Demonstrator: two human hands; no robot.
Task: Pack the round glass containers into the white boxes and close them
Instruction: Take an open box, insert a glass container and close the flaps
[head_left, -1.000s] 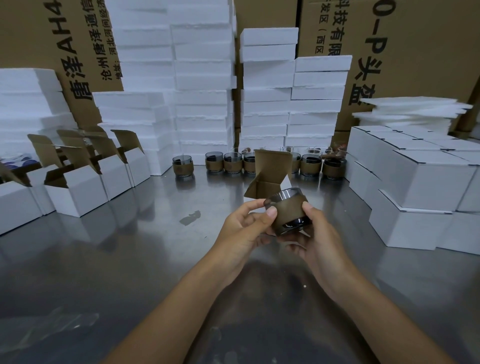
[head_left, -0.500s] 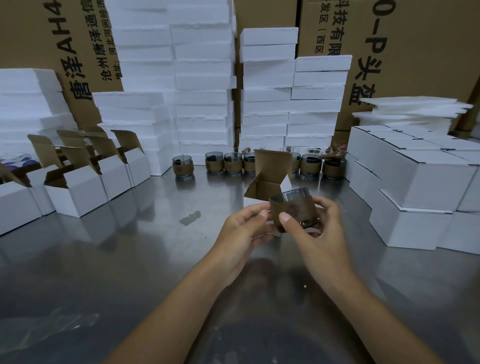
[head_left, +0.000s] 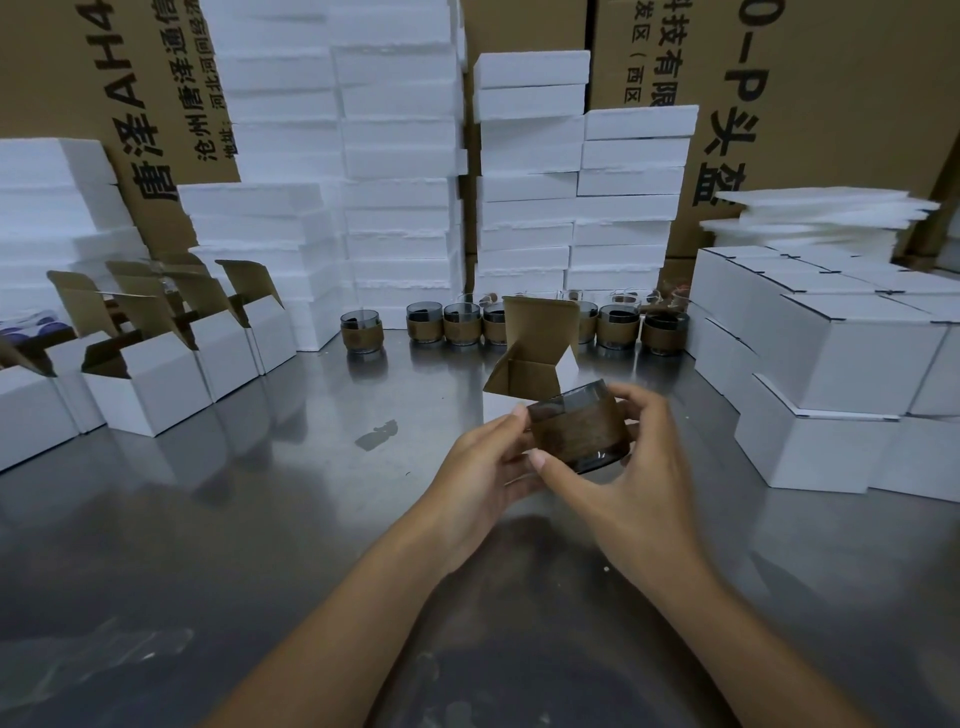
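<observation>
A round dark glass container (head_left: 579, 428) with a brown band is held a little above the steel table, slightly tilted. My right hand (head_left: 631, 478) grips it with the thumb in front and the fingers behind. My left hand (head_left: 485, 462) touches its left side with thumb and fingertips. Just behind it stands an open white box (head_left: 524, 376) with its brown lid flap raised. A row of several more containers (head_left: 462, 325) stands at the back of the table.
Several open white boxes (head_left: 150, 384) line the left side. Closed white boxes (head_left: 841, 364) are stacked at the right. White foam slabs (head_left: 400, 171) and large cardboard cartons (head_left: 831, 104) rise behind. A small scrap (head_left: 378, 435) lies on the steel table (head_left: 208, 519).
The container has turned from a steep tilt to nearly upright. My right hand has shifted round it, thumb now in front; my left hand stays at its left side.
</observation>
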